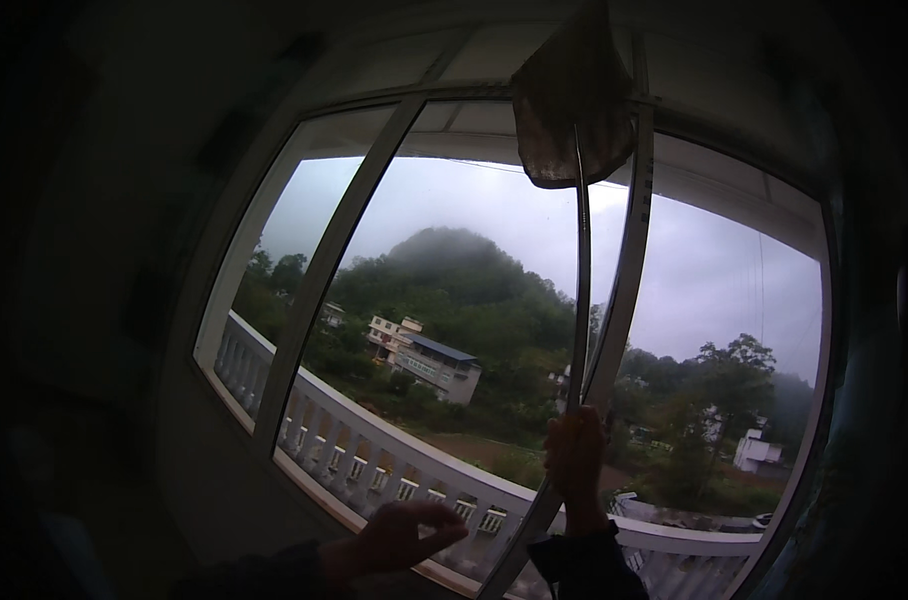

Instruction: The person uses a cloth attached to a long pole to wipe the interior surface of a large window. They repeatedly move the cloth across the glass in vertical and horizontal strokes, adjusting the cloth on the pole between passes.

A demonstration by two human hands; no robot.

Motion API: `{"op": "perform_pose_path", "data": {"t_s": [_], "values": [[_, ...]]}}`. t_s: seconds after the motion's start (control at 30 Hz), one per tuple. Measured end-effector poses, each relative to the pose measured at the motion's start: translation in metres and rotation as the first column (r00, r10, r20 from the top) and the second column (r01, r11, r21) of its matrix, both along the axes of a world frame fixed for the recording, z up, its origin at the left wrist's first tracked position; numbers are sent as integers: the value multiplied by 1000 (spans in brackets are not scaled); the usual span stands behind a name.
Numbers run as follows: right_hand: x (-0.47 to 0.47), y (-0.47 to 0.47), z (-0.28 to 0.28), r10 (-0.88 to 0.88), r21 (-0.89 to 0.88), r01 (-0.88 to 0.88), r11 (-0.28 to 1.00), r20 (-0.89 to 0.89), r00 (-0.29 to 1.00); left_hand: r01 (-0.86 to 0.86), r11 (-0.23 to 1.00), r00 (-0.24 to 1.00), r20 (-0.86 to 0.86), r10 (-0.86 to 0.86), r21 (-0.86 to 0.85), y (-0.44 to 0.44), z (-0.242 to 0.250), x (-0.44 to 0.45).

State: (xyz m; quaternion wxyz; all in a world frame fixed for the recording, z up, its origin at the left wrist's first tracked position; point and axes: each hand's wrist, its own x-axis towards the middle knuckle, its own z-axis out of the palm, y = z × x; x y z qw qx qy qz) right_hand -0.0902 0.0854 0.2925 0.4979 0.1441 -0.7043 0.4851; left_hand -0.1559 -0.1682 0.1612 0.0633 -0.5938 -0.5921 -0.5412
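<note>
My right hand [576, 454] grips a long thin pole [583, 262] near its lower visible end, in front of a window post. The pole rises almost straight up. At its top hangs a cloth [574, 127], darkened by the backlight, covering part of the upper window frame; whether it presses on the glass I cannot tell. Lower and to the left, my left hand [405, 536] holds nothing, its fingers bent and a gap showing between thumb and fingers. Behind both hands stands a wide framed window [454, 195] with several panes.
Beyond the glass runs a white balustrade [416, 457]. Farther off are buildings [431, 364], a wooded hill [454, 277] and trees [724, 420]. A dark wall [199, 450] borders the window at left, and a bluish curtain-like fabric [836, 450] hangs at right.
</note>
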Motion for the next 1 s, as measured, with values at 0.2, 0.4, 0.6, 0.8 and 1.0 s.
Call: {"op": "perform_pose_path", "data": {"t_s": [0.2, 0.4, 0.6, 0.8, 1.0], "values": [[-16, -172, -110, -382, 274, 368, 888, -3, 924, -204, 965, 973, 148, 180, 166, -53, 134, 8], [-18, -225, -230, -259, 224, 219, 949, 165, 952, -467, 776, 867, 390, 309, 423, -77, 139, 6], [-37, -258, -353, 321, -27, -360, 933, 519, 792, -874, 306, 472, 514, 716, 377, -107, 27, -41], [-47, -252, -379, 453, -226, -409, 884, 630, 631, -902, 430, 331, 695, 638, 35, -81, -167, -32], [2, -171, -446, 254, -125, -247, 961, 753, 606, -706, 562, 424, 377, 823, -432, -92, -253, 5]]}}
